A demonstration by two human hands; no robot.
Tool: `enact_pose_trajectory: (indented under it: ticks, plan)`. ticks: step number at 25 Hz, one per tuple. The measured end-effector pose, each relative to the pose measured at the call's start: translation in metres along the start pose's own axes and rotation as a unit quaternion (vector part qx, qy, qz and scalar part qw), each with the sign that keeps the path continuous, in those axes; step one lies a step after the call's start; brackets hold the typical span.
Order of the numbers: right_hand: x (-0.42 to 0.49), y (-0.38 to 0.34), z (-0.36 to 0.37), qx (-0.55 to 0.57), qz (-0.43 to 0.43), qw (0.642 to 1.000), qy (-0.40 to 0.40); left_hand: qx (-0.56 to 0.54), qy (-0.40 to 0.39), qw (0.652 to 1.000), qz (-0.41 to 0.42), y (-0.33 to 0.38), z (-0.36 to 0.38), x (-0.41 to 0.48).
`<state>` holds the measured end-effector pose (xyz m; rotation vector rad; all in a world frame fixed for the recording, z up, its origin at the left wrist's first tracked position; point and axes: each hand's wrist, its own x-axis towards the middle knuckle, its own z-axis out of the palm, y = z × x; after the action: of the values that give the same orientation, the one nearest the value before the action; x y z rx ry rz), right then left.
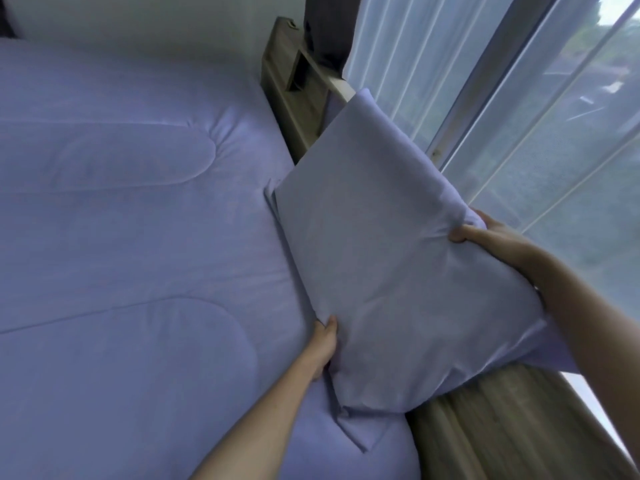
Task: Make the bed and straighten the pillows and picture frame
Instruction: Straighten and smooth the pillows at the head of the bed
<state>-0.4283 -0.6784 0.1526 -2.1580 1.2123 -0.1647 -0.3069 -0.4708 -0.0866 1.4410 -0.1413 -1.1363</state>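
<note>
A lavender pillow stands tilted against the wooden headboard at the right side of the bed. My left hand grips its lower left edge, thumb on the front. My right hand grips its upper right corner, bunching the fabric. A lavender quilted comforter lies spread flat over the bed. No picture frame is in view.
Sheer white curtains hang over a large window on the right. A dark curtain hangs behind the headboard. A wooden ledge runs along the bed's right side. A white wall borders the bed's far side.
</note>
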Motion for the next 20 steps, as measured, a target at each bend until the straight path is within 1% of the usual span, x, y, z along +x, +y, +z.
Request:
enact_pose_trajectory:
  ticks: [3,7,9,10,11,13,17,18,20]
  plan:
    - [0.002,0.005,0.007,-0.026,-0.004,0.999,0.023,0.067,0.004,0.998,0.012,-0.003,-0.003,-0.014]
    - [-0.01,-0.001,0.011,-0.094,0.026,0.993,0.063,0.115,-0.051,0.992,-0.01,-0.006,-0.011,-0.039]
    - [-0.023,-0.017,0.02,-0.2,0.036,0.97,0.132,0.135,-0.052,0.99,-0.001,0.002,-0.016,-0.05]
    - [-0.032,-0.024,0.028,-0.252,0.018,0.95,0.184,0.145,-0.052,0.988,0.005,0.008,-0.019,-0.055]
    - [-0.042,-0.03,0.039,-0.28,-0.004,0.933,0.228,0.153,-0.05,0.987,0.009,0.016,-0.021,-0.059]
    - [-0.069,-0.035,0.06,-0.284,-0.008,0.92,0.271,0.181,-0.052,0.982,0.024,0.036,-0.025,-0.069]
    - [-0.116,-0.039,0.084,-0.246,0.018,0.931,0.27,0.256,-0.067,0.959,0.103,0.079,-0.039,-0.095]
    - [-0.128,-0.04,0.089,-0.225,0.011,0.935,0.273,0.263,-0.074,0.955,0.115,0.088,-0.044,-0.103]
    - [-0.154,-0.046,0.101,-0.146,-0.001,0.946,0.29,0.287,-0.096,0.944,0.132,0.103,-0.056,-0.125]
